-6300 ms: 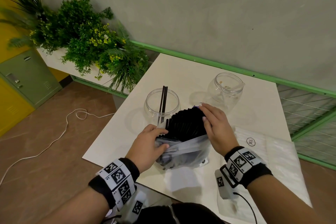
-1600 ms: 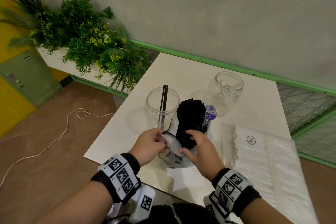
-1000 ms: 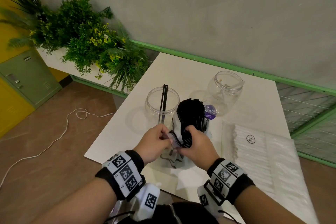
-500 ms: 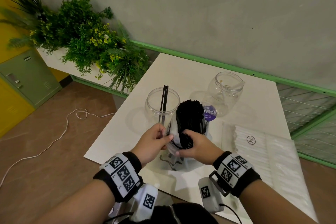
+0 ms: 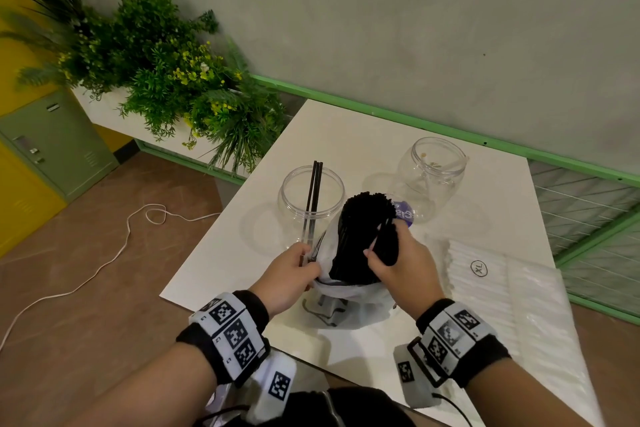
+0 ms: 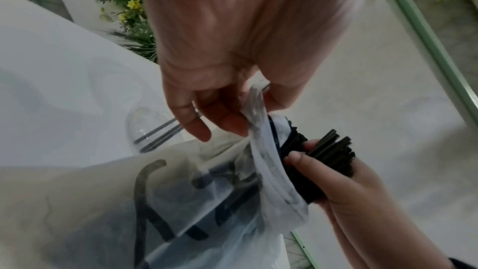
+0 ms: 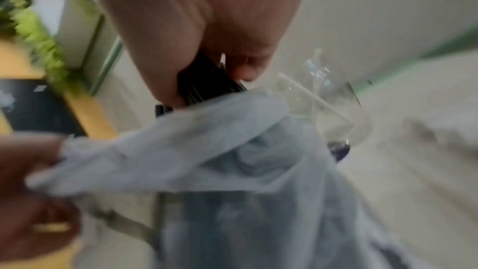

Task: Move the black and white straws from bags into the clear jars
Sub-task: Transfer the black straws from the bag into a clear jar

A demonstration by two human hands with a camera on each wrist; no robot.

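A thick bundle of black straws stands upright in a translucent plastic bag at the table's near edge. My left hand pinches the bag's rolled-down rim on its left side. My right hand grips a bunch of black straws on the bundle's right side, thumb in front. Behind the bag stand two clear jars: the left jar holds two black straws, the right jar holds one white straw. A flat bag of white straws lies to the right.
The white table backs onto a grey wall with a green rail. A planter of green plants sits beyond the table's left corner. On the brown floor to the left run a white cable and a green cabinet.
My right hand has risen from the bag's rim to the upper part of the bundle and closed round a bunch of black straws. The left hand keeps its pinch on the bag.
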